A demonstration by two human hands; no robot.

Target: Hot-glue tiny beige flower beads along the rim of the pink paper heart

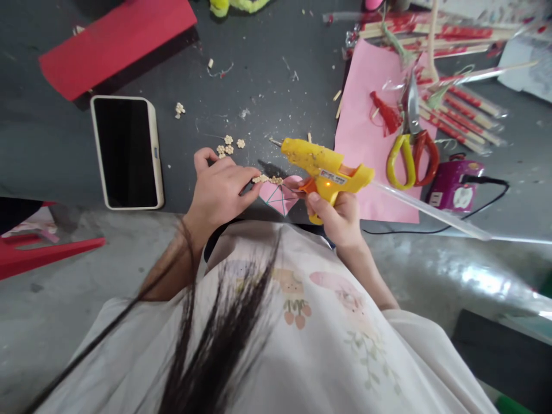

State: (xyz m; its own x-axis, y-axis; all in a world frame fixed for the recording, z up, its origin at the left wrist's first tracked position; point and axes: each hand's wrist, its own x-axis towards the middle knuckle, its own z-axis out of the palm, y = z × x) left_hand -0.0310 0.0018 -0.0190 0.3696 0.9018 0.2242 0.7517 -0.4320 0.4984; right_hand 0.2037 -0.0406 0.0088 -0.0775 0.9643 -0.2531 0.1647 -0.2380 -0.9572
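Observation:
A yellow glue gun (314,158) is gripped in my right hand (340,215), its nozzle pointing left and a small light glowing on its side. A long clear glue stick (431,214) sticks out of its back end. Below the gun sits a pink heart-shaped piece (282,198) with green lines, its right side by my right fingertips. Small beige flower-like pieces (276,180) run along its top edge. My left hand (222,190) pinches one such piece at the heart's upper left. More loose beige flowers (226,148) lie just beyond my left fingers.
On the left are a phone (127,152) and a red folded card (116,43). To the right lie pink paper (371,115), scissors (411,135), a red tassel (388,115), wrapped sticks (470,115) and a purple box (457,184) with a black cable. The table's front edge is close to my body.

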